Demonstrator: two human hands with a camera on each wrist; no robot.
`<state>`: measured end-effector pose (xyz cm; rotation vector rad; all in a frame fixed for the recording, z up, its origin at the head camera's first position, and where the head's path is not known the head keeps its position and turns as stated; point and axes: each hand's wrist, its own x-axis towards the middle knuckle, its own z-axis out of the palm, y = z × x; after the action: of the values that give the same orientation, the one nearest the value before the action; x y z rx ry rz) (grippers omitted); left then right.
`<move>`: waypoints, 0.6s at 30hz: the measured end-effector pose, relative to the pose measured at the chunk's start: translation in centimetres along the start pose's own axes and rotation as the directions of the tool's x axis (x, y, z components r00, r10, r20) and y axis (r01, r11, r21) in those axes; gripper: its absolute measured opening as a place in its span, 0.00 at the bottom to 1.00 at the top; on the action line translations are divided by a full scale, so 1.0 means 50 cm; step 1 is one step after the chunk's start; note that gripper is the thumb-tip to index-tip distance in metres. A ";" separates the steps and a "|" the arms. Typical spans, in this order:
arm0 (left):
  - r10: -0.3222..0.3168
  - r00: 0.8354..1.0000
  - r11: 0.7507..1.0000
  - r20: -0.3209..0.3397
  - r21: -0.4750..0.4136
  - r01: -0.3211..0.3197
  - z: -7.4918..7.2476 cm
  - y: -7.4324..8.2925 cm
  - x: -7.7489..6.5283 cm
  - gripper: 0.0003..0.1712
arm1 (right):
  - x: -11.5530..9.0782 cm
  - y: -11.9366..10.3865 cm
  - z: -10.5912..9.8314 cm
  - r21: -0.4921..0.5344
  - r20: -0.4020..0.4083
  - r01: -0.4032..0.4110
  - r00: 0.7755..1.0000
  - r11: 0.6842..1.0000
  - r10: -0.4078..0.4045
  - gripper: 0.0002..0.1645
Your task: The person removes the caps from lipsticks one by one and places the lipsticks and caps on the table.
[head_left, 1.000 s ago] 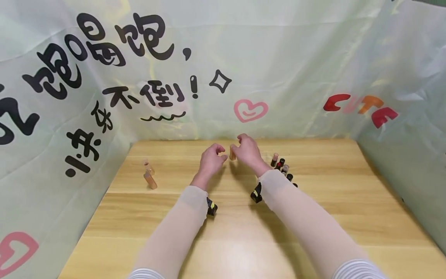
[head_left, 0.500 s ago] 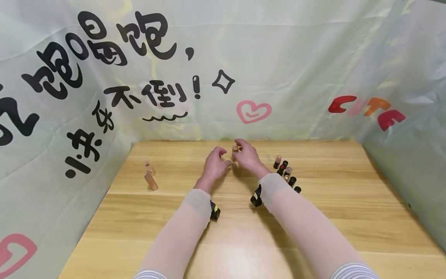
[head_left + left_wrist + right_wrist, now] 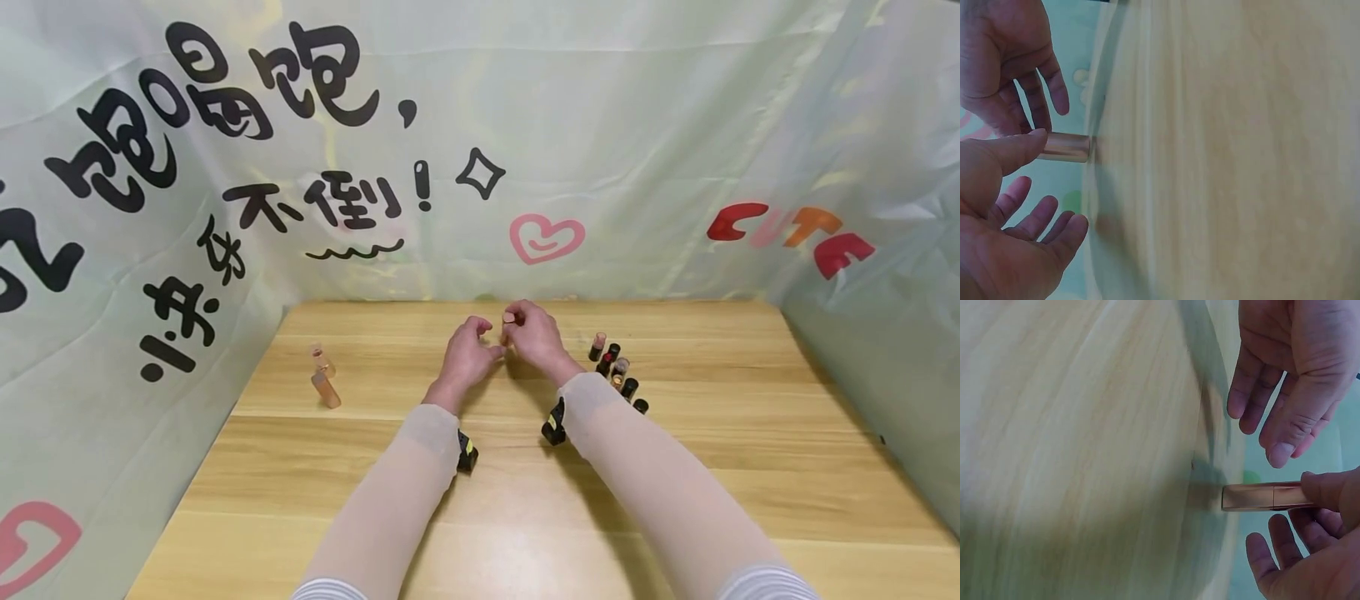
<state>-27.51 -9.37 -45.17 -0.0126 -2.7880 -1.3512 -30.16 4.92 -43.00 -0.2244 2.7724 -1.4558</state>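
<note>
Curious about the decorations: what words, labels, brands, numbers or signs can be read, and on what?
"吃饱喝饱," cloth backdrop; first character partly cut off.
"快乐不倒!" backdrop, below.
"CUTE" backdrop, right.
Signs: star, hearts, wavy line; backdrop.
Held lipstick tube: no text visible.
Other lipsticks, wrist cameras: too small to read.

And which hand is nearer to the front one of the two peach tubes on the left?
Left. The left hand is to the right of the front peach tube, with a clear gap between. The right hand is farther right, pinching a metallic tube.
</note>
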 end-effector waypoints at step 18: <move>0.121 0.993 0.982 0.003 -0.148 -0.119 -0.041 0.083 -0.117 0.17 | -0.134 -0.071 -0.059 0.222 -0.051 0.012 0.999 0.975 0.000 0.18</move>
<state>-21.48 -8.36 -40.89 -0.1911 -2.6412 -1.5270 -23.26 6.20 -38.83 -0.1963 2.6172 -1.7793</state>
